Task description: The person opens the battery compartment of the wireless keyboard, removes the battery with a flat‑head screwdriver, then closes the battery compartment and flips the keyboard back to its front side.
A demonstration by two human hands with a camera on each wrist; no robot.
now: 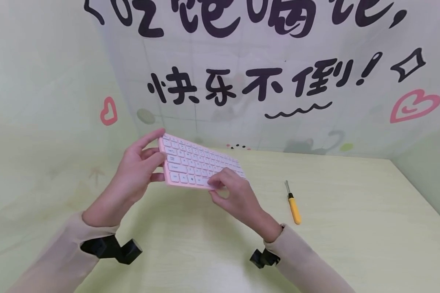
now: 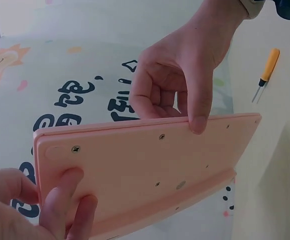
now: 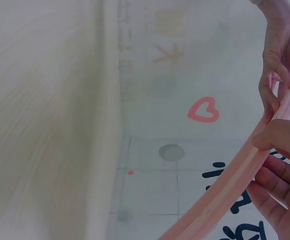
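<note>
A pink keyboard [image 1: 194,160] with white keys is held up off the table, its key side toward the head camera. My left hand [image 1: 139,167] grips its left end, with fingertips on the pink back and the thumb at the left edge. My right hand [image 1: 238,195] pinches the near long edge, fingers over the keys and thumb [image 2: 199,125] on the underside. In the left wrist view, the back of the keyboard [image 2: 130,165] shows several small screws, one of them a cross-head screw [image 2: 76,149] near the corner.
A screwdriver [image 1: 294,209] with a yellow handle and metal shaft lies on the pale wooden table [image 1: 352,228], right of my right hand. Behind the table hangs a printed sheet [image 1: 220,53] with black lettering and pink hearts.
</note>
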